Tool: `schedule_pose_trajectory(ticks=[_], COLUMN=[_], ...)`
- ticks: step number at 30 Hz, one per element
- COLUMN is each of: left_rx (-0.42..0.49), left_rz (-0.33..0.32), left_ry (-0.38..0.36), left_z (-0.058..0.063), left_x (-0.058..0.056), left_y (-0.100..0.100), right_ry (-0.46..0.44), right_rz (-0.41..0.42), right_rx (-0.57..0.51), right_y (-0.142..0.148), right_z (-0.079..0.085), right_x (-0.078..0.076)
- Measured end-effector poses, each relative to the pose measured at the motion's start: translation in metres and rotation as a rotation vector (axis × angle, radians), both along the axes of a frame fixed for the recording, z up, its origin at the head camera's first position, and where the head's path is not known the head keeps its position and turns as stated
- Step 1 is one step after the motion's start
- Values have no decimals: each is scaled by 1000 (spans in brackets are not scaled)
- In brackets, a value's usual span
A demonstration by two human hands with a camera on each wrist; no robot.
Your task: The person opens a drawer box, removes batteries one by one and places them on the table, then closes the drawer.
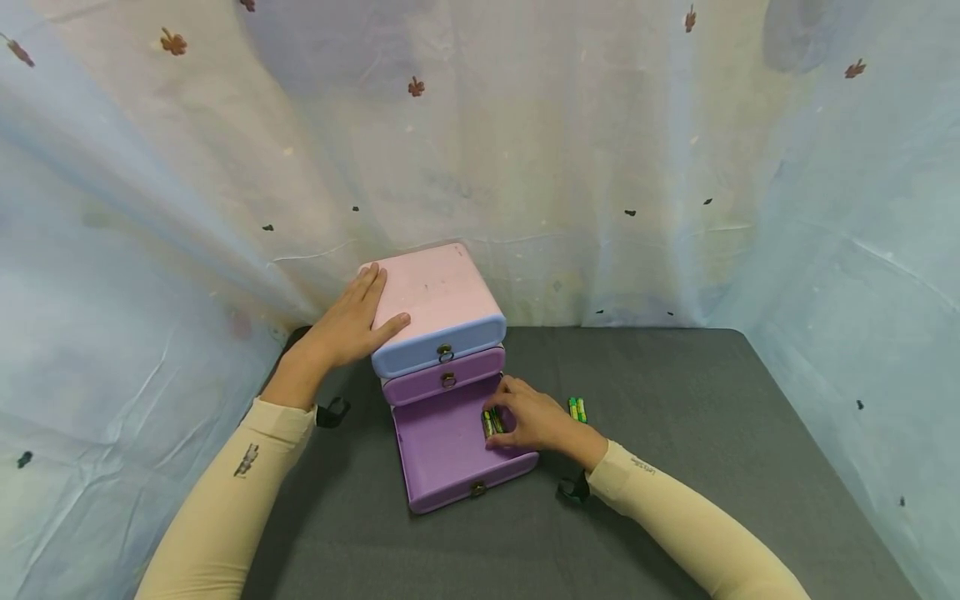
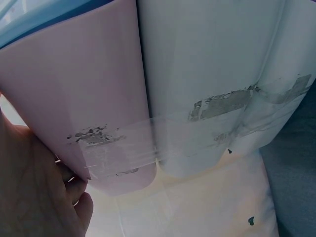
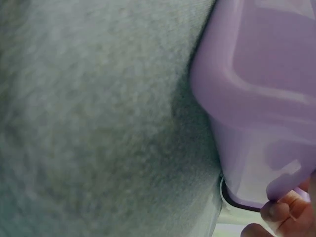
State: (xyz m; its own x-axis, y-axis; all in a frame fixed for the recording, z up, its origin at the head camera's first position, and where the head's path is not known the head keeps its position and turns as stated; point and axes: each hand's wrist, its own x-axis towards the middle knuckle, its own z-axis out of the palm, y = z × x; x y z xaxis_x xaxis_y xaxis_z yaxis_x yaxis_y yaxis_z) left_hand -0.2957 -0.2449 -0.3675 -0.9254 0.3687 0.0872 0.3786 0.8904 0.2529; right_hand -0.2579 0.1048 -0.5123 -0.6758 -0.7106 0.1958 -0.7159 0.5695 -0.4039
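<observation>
My left hand (image 1: 347, 327) rests on the upper left edge of a small drawer cabinet (image 1: 438, 287) with a pink top, its fingers spread and straight. In the left wrist view that hand (image 2: 39, 182) lies along the pink side wall (image 2: 94, 94). The lowest purple drawer (image 1: 442, 458) is pulled out. Over its right part, my right hand (image 1: 538, 418) pinches a few green-and-yellow batteries (image 1: 492, 422) between thumb and fingers. The right wrist view shows the outside of the purple drawer (image 3: 266, 108) and some fingertips (image 3: 276, 212) at its edge; the batteries are hidden there.
Two more green-and-yellow batteries (image 1: 577, 409) lie side by side on the dark grey table (image 1: 660, 400), right of the drawer. Above the pulled-out drawer, a purple drawer (image 1: 420, 386) and a blue-fronted one (image 1: 420, 356) are closed. A patterned curtain (image 1: 525, 167) hangs behind the table.
</observation>
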Motion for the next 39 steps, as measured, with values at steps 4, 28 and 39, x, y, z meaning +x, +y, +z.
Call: schedule_pose_trajectory(ticks=[4,28,39], left_rx=[2,4,-5], left_rz=[0,-7,-6], left_ry=[-3,-8,-11], left_z=[1,2,3], left_x=[1,2,3], left_y=[1,0,0], right_ry=[-20,-46,-18], right_rz=[5,-26,-74], right_rx=[-32,-135,-127], right_y=[2,33,59], right_z=[2,17,27], right_x=[0,12,30])
